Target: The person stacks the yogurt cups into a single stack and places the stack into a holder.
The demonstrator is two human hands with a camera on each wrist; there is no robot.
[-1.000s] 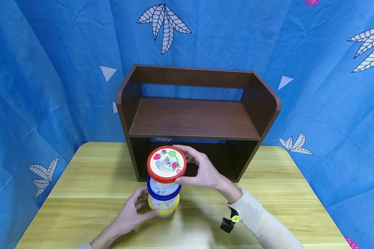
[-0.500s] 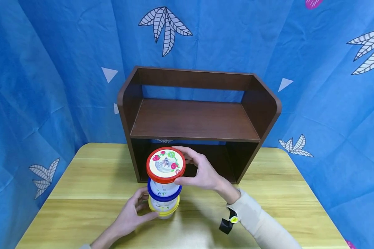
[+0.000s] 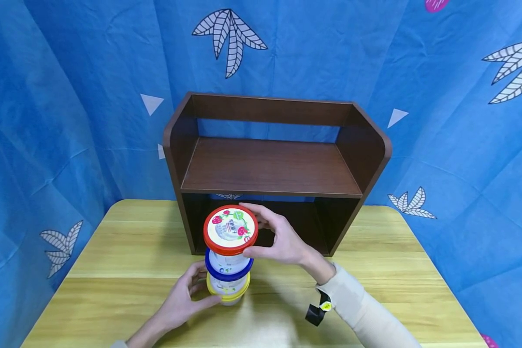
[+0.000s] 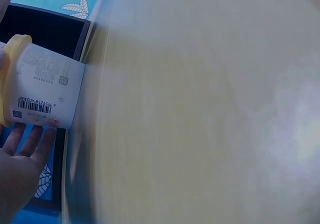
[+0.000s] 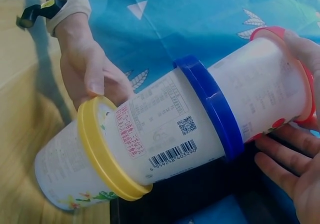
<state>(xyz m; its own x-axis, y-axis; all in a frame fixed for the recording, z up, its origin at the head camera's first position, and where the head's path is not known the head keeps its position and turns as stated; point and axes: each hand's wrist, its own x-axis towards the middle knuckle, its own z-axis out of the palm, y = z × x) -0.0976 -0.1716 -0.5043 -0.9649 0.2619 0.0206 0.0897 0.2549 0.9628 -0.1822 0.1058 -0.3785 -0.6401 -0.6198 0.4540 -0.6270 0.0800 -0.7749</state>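
Three white tubs stand stacked on the table in the head view. At the bottom is the yellow-lidded tub (image 3: 231, 302), with the blue-lidded tub (image 5: 155, 129) above it and the red-lidded tub (image 3: 230, 229), printed with strawberries, on top. My left hand (image 3: 180, 302) holds the yellow-lidded tub from the left, its thumb at the lid's front and the other fingers behind. From the right, my right hand (image 3: 282, 240) grips the red-lidded tub, thumb in front and fingers at the far side. The right wrist view shows the tubs touching one another in a row.
A dark brown two-level shelf (image 3: 271, 166) stands on the wooden table (image 3: 396, 280) just behind the stack. Blue cloth (image 3: 313, 53) with leaf prints hangs at the back and sides. A black strap (image 3: 316, 314) dangles from the right sleeve.
The red-lidded tub and my right hand have shifted very slightly left. My left hand and the two lower tubs look nearly unchanged.
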